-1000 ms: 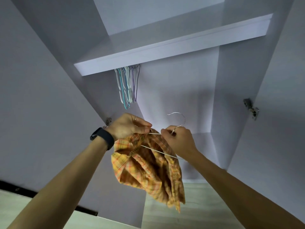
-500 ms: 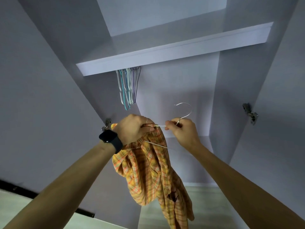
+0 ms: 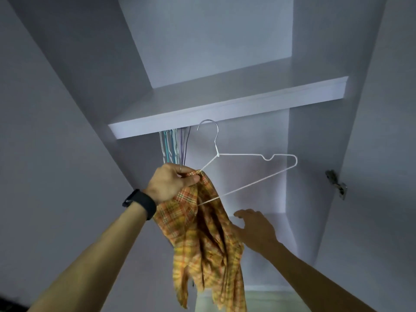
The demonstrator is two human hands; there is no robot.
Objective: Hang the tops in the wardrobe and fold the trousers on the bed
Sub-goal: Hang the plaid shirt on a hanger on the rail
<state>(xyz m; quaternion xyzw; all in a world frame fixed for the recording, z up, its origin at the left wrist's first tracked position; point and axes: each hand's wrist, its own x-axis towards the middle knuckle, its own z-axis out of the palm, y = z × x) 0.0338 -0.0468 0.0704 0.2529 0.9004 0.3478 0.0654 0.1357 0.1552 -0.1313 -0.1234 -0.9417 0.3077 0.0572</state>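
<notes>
1. My left arm stretches up from the lower left, with a black watch (image 3: 140, 203) on the wrist.
2. My left hand (image 3: 172, 183) sits at the left end of the hanger (image 3: 238, 154). Its fingers (image 3: 191, 180) are curled, with the thumb pinching the wire together with the plaid shirt (image 3: 202, 239).
3. My right arm rises from the lower right, below the hanger.
4. My right hand (image 3: 256, 230) hangs under the hanger's lower bar, apart from it. The fingers are spread and relaxed, gripping nothing. I cannot tell whether it brushes the shirt.

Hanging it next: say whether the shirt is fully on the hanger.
Half on: the shirt bunches at one end of the hanger, in the left hand; the other end is bare.
</notes>
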